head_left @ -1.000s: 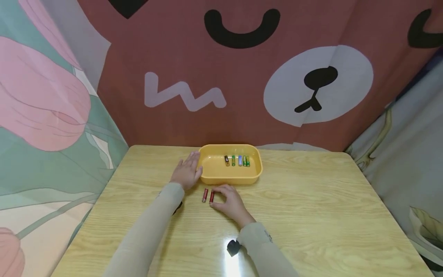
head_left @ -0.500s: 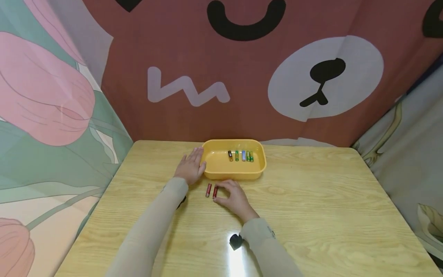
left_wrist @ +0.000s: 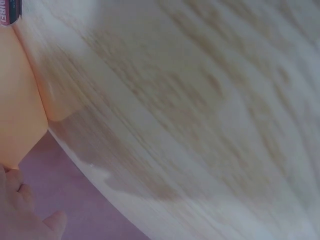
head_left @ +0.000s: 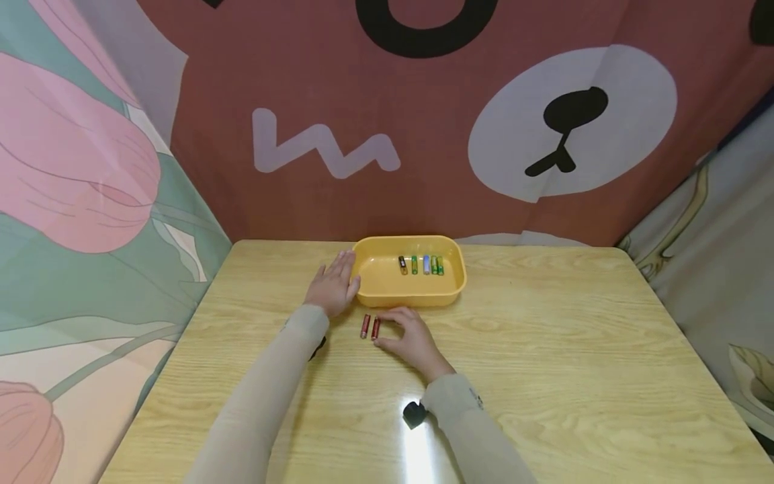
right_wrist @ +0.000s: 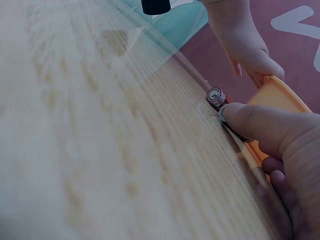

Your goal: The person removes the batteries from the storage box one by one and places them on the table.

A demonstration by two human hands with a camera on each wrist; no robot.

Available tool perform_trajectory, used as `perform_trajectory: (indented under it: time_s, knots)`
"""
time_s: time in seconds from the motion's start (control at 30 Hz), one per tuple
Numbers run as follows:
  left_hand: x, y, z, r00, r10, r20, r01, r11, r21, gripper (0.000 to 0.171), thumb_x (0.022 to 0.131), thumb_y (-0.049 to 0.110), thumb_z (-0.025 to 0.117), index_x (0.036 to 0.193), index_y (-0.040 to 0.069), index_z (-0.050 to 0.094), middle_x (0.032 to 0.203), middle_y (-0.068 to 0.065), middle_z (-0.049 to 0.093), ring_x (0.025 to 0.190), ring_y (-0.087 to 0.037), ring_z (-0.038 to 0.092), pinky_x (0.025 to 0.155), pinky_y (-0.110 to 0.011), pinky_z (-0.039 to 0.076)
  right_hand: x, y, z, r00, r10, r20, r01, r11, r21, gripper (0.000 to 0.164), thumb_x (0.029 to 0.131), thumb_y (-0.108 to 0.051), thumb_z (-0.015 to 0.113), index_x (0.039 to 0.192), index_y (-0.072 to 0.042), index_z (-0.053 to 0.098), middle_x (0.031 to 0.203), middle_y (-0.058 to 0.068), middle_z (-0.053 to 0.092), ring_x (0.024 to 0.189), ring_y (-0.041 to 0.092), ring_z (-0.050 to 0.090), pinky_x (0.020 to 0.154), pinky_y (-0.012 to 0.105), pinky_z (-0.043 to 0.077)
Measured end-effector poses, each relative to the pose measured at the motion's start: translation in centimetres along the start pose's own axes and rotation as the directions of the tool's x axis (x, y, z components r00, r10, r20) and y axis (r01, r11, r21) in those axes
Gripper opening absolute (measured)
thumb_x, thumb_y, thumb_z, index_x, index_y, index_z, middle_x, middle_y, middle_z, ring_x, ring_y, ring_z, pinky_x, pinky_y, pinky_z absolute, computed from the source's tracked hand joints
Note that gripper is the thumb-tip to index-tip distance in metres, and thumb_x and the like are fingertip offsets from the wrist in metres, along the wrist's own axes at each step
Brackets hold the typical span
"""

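My left hand (head_left: 330,289) lies with its fingers straight against the left end of a yellow plastic tray (head_left: 411,300). In front of that tray, two red batteries stand or lie side by side on the table: a left red battery (head_left: 365,326) and a right red battery (head_left: 375,328). My right hand (head_left: 414,341) pinches the right one between thumb and forefinger, one at each end. The right wrist view shows the thumb (right_wrist: 250,120) on this battery, near its metal end. Only a corner of a battery (left_wrist: 9,12) and a few fingers show in the left wrist view.
Inside the tray several batteries lie in a row: a black-and-gold battery (head_left: 402,265), a blue battery (head_left: 426,265) and green ones (head_left: 414,265). The wooden table (head_left: 574,349) ends at a printed bear curtain (head_left: 423,202) just behind the tray.
The head view has shifted slightly, so everything sits higher in it. Both hands keep their places: the left at the tray's end, the right at the right red battery.
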State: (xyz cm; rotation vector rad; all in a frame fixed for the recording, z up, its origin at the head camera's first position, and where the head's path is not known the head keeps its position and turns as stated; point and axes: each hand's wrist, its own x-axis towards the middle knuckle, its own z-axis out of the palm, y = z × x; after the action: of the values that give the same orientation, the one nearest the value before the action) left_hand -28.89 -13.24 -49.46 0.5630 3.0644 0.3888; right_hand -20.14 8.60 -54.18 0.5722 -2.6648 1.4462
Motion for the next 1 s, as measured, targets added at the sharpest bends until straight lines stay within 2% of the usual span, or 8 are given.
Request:
perform_trajectory:
  time_s: [0.23,0.47,0.73,0.87,1.0]
  knots:
    - [-0.1,0.1,-0.4,1.0,-0.016,0.016,0.016,1.0,0.008,0.064,0.11,0.039,0.031,0.164,0.009,0.014,0.169,-0.006,0.015,0.156,-0.022,0.012,0.123,-0.054,0.017,0.1,0.0,-0.1,1.0,0.018,-0.024,-0.016,0.997,0.074,0.043,0.081,-0.02,0.087,0.121,-0.011,0.073,0.121,0.003,0.066,0.117,0.024,0.059,0.106,0.047,0.045]
    - [-0.2,0.6,-1.1,0.998,-0.021,0.057,0.019,0.999,0.032,0.065,0.11,0.041,0.027,0.164,0.008,0.012,0.169,-0.007,0.013,0.156,-0.023,0.011,0.123,-0.054,0.017,-0.1,0.3,-0.2,0.994,0.05,-0.095,-0.029,0.977,0.212,0.033,0.083,-0.009,0.083,0.114,-0.009,0.075,0.111,0.004,0.069,0.102,0.023,0.064,0.093,0.04,0.054]
    - [-0.2,0.7,-1.1,0.996,-0.034,0.082,0.031,0.999,0.043,0.065,0.11,0.041,0.028,0.164,0.009,0.01,0.17,-0.005,0.011,0.156,-0.021,0.008,0.124,-0.053,0.015,-0.4,0.5,-0.6,0.979,0.103,-0.179,-0.019,0.908,0.418,0.02,0.09,-0.004,0.076,0.109,0.0,0.074,0.099,0.014,0.07,0.088,0.017,0.063,0.078,0.023,0.054]
    - [-0.2,0.6,-1.0,0.996,-0.035,0.084,0.032,0.999,0.043,0.065,0.11,0.041,0.028,0.164,0.009,0.01,0.17,-0.005,0.01,0.156,-0.021,0.008,0.124,-0.053,0.015,-0.5,0.0,-1.0,0.978,0.113,-0.178,-0.02,0.889,0.457,0.021,0.093,0.001,0.07,0.111,0.01,0.069,0.102,0.023,0.069,0.09,0.014,0.062,0.082,0.026,0.053]
    - [-0.1,0.5,-1.0,0.996,-0.032,0.08,0.028,0.999,0.044,0.065,0.11,0.041,0.028,0.164,0.009,0.009,0.17,-0.005,0.01,0.156,-0.021,0.008,0.124,-0.053,0.015,-0.9,-1.8,-2.2,0.983,0.093,-0.158,-0.01,0.888,0.46,0.022,0.094,0.002,0.068,0.112,0.015,0.067,0.103,0.025,0.068,0.09,0.011,0.062,0.085,0.031,0.054]
